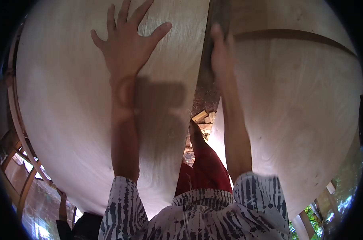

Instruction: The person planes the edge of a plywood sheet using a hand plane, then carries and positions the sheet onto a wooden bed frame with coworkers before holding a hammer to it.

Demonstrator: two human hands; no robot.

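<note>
My left hand (pixel 127 38) lies flat on a large pale plywood sheet (pixel 65 88), fingers spread, holding nothing. A shadow falls across the sheet beside my left forearm. At the inner edge of a second plywood sheet (pixel 293 108), on the right, my right hand (pixel 222 54) is closed, its thumb pointing up along the edge. The other fingers of that hand are mostly hidden and slightly blurred. Between the two sheets runs a narrow gap, dark at the top and wider toward my body.
Through the gap I see wood offcuts (pixel 201 117) on the ground and my red-clad leg (pixel 208 168). A curved dark band (pixel 293 35) crosses the right sheet. Another person's hand (pixel 62 195) is at the left sheet's lower edge. Wooden framing (pixel 25 186) stands at the lower left.
</note>
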